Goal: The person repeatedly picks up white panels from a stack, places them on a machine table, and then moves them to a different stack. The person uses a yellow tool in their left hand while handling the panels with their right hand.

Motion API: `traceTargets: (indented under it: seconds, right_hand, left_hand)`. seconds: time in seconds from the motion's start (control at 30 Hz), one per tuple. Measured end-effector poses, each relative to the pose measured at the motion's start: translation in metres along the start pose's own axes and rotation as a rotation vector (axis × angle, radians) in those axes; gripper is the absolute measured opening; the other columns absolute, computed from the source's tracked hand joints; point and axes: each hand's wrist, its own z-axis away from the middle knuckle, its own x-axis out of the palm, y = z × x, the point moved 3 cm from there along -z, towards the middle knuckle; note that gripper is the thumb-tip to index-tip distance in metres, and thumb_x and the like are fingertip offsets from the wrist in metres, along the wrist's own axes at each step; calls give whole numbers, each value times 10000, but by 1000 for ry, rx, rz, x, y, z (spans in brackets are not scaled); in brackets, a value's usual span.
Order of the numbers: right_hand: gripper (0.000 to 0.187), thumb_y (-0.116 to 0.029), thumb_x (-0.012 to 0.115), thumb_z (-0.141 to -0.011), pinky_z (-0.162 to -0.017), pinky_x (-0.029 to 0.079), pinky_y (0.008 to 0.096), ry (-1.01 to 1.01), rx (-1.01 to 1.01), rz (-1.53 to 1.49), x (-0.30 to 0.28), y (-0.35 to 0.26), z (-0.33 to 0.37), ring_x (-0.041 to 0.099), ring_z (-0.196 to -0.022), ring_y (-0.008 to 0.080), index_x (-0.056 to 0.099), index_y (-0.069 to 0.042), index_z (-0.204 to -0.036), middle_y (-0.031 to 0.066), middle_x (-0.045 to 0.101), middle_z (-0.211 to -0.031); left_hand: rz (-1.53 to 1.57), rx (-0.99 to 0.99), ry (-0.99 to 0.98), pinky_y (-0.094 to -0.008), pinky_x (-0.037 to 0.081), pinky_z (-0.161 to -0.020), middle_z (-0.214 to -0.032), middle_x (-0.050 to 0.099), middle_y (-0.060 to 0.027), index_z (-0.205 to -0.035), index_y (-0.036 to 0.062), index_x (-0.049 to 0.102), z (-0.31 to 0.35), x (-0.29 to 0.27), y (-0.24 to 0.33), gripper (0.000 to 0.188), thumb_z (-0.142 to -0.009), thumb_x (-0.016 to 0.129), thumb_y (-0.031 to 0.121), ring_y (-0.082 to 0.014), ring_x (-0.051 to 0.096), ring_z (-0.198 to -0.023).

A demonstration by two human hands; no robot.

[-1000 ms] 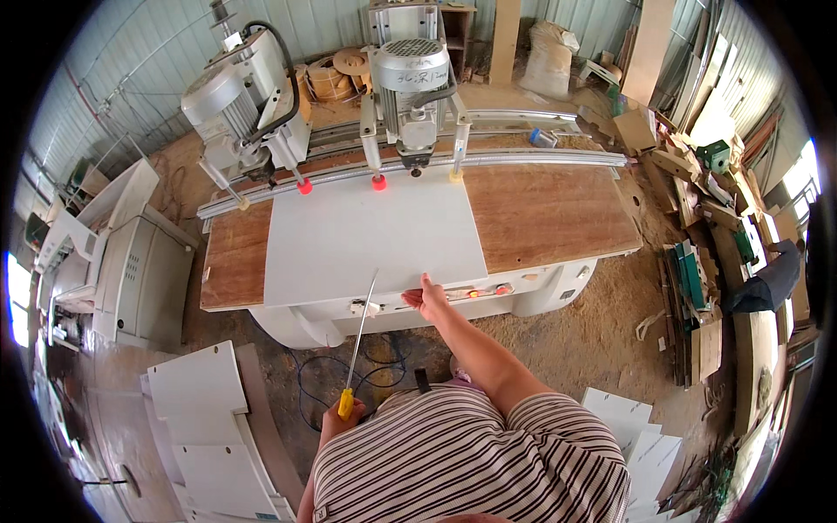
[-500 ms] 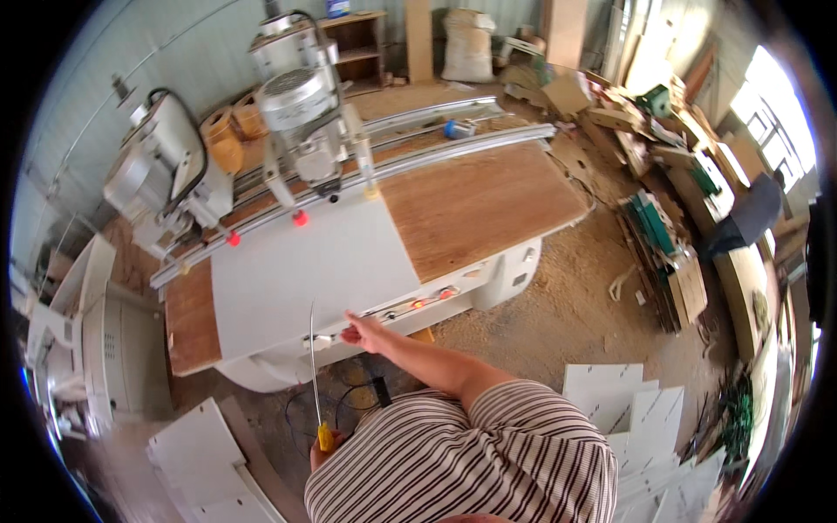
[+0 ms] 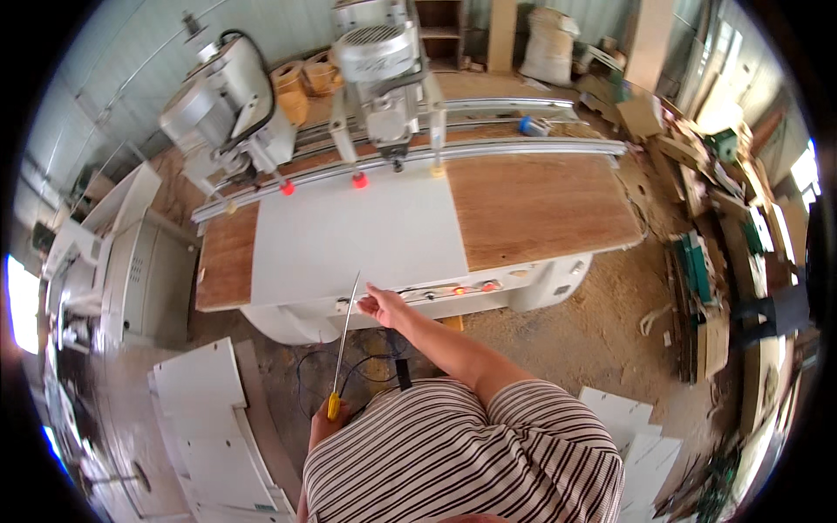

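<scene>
My left hand (image 3: 326, 424) is closed on a yellow-handled tool (image 3: 344, 336) with a long, thin metal rod. The rod slants up, its tip showing against the front part of a white board (image 3: 349, 235). Beside the rod, at the board's front edge, is my right hand (image 3: 382, 307), its fingers partly stretched and apart, with nothing visible in them. That board lies flat on the wooden top of a machine (image 3: 540, 209). Two grey motor heads (image 3: 379, 65) stand over its far side, with red-tipped posts (image 3: 359, 180) on or just above the board.
Coloured buttons (image 3: 475, 288) line the machine's front. Dark cables (image 3: 353, 370) loop on the floor by my left hand. White panels (image 3: 209, 436) lie at left, more panels (image 3: 623, 436) at right. Wood offcuts (image 3: 697, 305) are piled along the right side; a cabinet (image 3: 148, 270) stands left.
The view has shifted, moving the machine right in the picture. The rod now leans further right, its tip nearer my right hand. The left hand still holds the tool.
</scene>
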Motion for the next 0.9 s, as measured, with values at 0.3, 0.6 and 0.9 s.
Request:
traceTargets:
  seconds: [0.3,0.6,0.9]
  right_hand:
    - [293,-204,510,-950,-830,576,445,67,-172,-305,-15,6,-15,615,-945,362,486,61,-1073,234,583,-1017]
    - [323,-289,554,-932,-797,579,461,434,-256,-157,-139,-82,104,588,-858,297,498,-10,-1085,147,552,-968]
    - [312,-355,575,-916,-618,560,336,527,-443,66,-214,-143,172,582,-799,243,551,-64,-1025,91,591,-869]
  left_hand:
    - [339,-35,253,-274,488,-631,-776,591,-28,-956,9,573,33,-18,15,158,-876,634,131,-122,584,-669]
    - [269,-34,157,-269,489,-731,-826,616,-30,-974,10,580,33,-6,20,169,-877,640,136,-128,604,-769]
    - [125,46,-138,-249,471,-802,-909,649,-40,-1129,-1,556,-13,30,33,296,-887,646,144,-106,598,-853]
